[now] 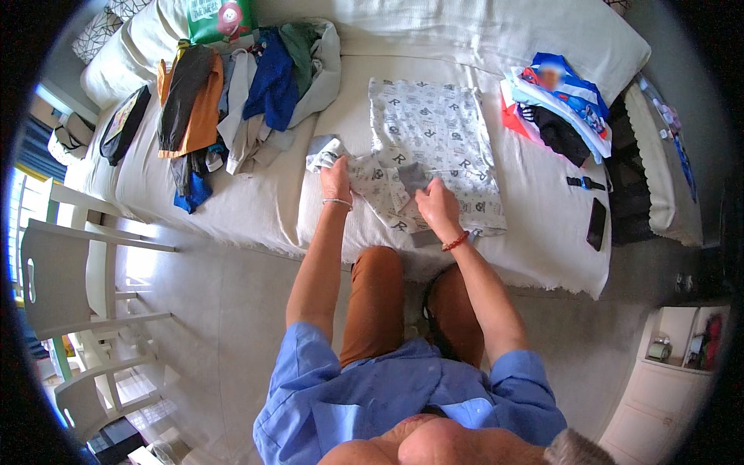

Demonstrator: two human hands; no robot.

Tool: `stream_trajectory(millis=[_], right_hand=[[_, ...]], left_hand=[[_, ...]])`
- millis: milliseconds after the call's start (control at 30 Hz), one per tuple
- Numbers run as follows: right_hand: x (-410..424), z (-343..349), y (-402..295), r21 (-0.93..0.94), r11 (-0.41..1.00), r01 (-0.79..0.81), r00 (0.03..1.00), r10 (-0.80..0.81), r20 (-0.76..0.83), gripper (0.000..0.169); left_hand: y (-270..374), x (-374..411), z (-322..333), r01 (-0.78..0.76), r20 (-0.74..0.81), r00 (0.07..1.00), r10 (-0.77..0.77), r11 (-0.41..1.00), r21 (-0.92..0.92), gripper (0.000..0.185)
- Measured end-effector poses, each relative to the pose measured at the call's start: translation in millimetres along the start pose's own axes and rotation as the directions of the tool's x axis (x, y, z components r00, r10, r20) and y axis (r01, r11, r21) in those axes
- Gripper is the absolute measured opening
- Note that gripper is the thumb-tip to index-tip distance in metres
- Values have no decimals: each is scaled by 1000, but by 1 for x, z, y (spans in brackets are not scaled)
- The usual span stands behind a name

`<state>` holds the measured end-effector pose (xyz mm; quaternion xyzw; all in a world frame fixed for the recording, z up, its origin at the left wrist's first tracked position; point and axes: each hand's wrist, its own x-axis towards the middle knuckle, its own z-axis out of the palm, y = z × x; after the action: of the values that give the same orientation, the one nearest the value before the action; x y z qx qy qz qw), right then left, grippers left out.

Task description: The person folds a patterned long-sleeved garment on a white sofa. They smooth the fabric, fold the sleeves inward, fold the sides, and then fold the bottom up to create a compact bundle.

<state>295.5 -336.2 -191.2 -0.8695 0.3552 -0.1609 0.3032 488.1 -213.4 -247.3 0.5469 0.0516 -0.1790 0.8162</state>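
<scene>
A white printed garment (pixel 436 128) with grey letters and stars lies spread on the cream sofa cover (pixel 273 215) before me. My left hand (pixel 336 181) grips bunched fabric of a small garment (pixel 378 177) in the same print, near its grey-edged end (pixel 325 142). My right hand (pixel 437 204) pinches this fabric by a grey cuff (pixel 412 177), over the spread garment's lower part. Whether the two printed parts are one piece or separate pieces cannot be made out. The fingertips of both hands are partly hidden.
Loose clothes (pixel 267 87) are heaped on the left, below a green bag (pixel 218 20). A black pouch (pixel 124 125) lies farther left. Stacked clothes (pixel 555 110), a watch (pixel 585 183) and a smartphone (pixel 596 224) lie on the right. White chairs (pixel 58 279) stand at the left.
</scene>
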Motion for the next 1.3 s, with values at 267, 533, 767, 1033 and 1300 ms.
stream_trajectory(millis=[267, 533, 767, 1033, 1300], right_hand=[[-8, 14, -26, -30, 860, 510, 859, -511, -28, 34], [-9, 29, -3, -77, 837, 542, 840, -542, 25, 50], [-9, 28, -7, -50, 859, 509, 860, -507, 58, 48], [-2, 25, -2, 10, 874, 486, 869, -484, 102, 47], [-5, 22, -8, 7, 876, 481, 869, -479, 123, 42]], left_hand=[[4, 2, 7, 118, -32, 992, -123, 982, -145, 26], [26, -24, 12, 510, 490, 806, -332, 809, -291, 31], [34, -27, -1, 475, 660, 734, -158, 814, -333, 47], [58, -25, -30, 266, 568, 785, -246, 963, 50, 31], [56, -26, -39, -35, 178, 982, -66, 860, 509, 24]])
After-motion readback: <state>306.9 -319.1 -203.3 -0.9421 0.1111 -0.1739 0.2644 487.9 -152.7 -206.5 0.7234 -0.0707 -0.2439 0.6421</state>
